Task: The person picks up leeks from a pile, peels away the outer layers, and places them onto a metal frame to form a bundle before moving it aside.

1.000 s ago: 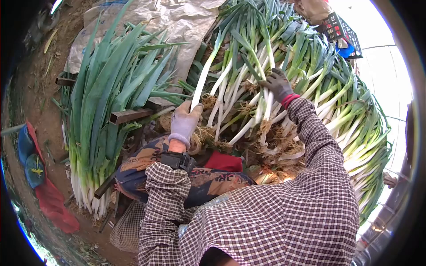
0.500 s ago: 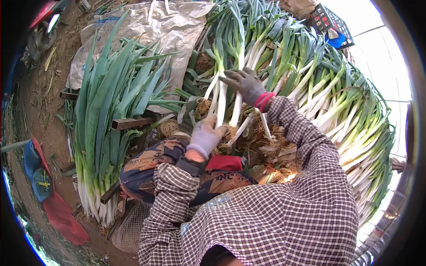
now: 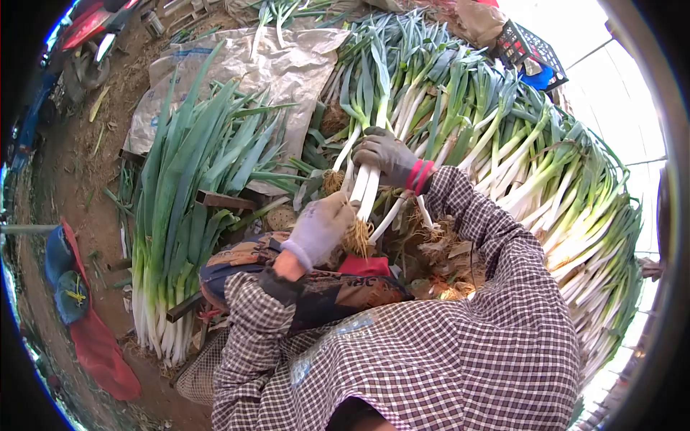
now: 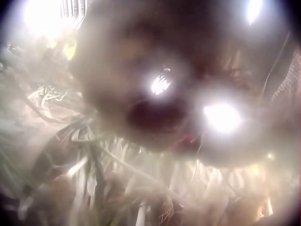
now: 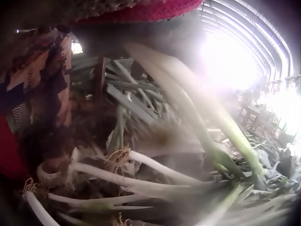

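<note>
My right hand, in a dark glove with a pink cuff, grips the white stalks of a couple of leeks, their roots hanging down toward me. Beside the root end, my left hand, in a pale lilac glove, has its fingers curled at the lower stalks. In the right wrist view, two pale leek stalks run from under the glove down to green leaves. The left wrist view is hazy and blurred, and the fingers do not show there.
A long row of leeks curves along the right. At left, a tall leek bundle lies across a metal frame. Behind it is a crumpled plastic sheet. A black crate stands far right; a red cloth lies far left.
The left hand has brought its leek rightward to the others. My right hand has moved left from the row and closed its fingers round the stalks, above the left hand.
</note>
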Motion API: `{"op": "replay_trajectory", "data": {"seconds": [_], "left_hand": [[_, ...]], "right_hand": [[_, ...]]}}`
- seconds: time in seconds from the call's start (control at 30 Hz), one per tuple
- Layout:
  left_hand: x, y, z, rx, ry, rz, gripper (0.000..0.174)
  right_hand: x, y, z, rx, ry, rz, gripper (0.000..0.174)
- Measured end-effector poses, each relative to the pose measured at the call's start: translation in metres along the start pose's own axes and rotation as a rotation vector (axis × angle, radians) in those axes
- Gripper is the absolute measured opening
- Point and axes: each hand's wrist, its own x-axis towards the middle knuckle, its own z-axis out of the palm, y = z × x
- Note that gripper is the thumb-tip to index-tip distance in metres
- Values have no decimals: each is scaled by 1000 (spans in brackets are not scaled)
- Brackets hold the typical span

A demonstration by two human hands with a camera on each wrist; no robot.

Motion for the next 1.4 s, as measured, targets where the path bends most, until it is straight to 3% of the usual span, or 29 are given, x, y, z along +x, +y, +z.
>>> {"op": "replay_trajectory", "data": {"seconds": [0.07, 0.23, 0.3, 0.37, 0.4, 0.5, 0.53, 0.57, 0.63, 0.67, 0.77, 0.87, 0.9, 0.93, 0.97, 1.03, 1.1, 1.2, 1.23, 1.33, 1.4], "left_hand": [[-13, 13, -20, 32, -31, -14, 22], [-46, 31, -31, 160, 97, -7, 18], [-57, 17, -39, 225, 133, -23, 18], [-63, -2, -49, 438, 286, 198, 22], [-62, -2, -56, 446, 271, 120, 33], [-35, 2, -57, -342, 64, -199, 45], [-25, 12, -51, -625, -74, -393, 55], [-18, 8, -41, -730, -185, -450, 55], [5, -4, -8, -926, -450, -572, 54], [8, 6, 6, -897, -469, -697, 48], [22, -20, 36, -1204, -499, -711, 36], [12, -9, 32, -1108, -387, -680, 32], [12, -20, 22, -1424, -544, -675, 31], [11, -26, 12, -1444, -553, -637, 32], [15, -22, 8, -1461, -548, -609, 33], [11, -17, -6, -1476, -497, -633, 33], [12, -24, -6, -1450, -492, -662, 34], [11, -16, 9, -1335, -452, -724, 35], [11, -14, 12, -1350, -444, -752, 35], [7, -8, 15, -1357, -427, -690, 35], [6, -6, 13, -1346, -407, -682, 37]], "right_hand": [[0, 5, -7, -16, 26, 24, 28], [1, 6, -13, -140, 18, 8, 32], [-10, 15, -17, -176, 5, 181, 31], [-13, 7, -36, -182, 178, 213, 28], [-13, 0, -40, -198, 124, 239, 28], [-1, -39, -42, -316, -44, 181, 28], [1, -50, -36, -314, -106, 192, 26], [3, -57, -32, -314, -168, 208, 24], [-5, -53, -2, -334, -26, 188, 33], [-2, -62, -7, -402, -129, 198, 31], [-6, -72, -6, -382, -310, 229, 32], [-33, -68, -17, -264, -41, 432, 38], [-49, -62, -26, -256, 12, 528, 42], [-61, -64, -54, -174, -31, 700, 44], [-87, -39, -64, -67, -205, 916, 40], [-158, -3, -56, 202, -137, 1300, 38], [-204, 24, -59, 71, -5, 1554, 45], [-231, 60, -49, 6, -4, 1761, 56], [-229, 73, -41, 190, 93, 1880, 58], [-204, 73, -34, 32, -7, 1994, 64], [-202, 74, -29, 64, 86, 2030, 65]]}}
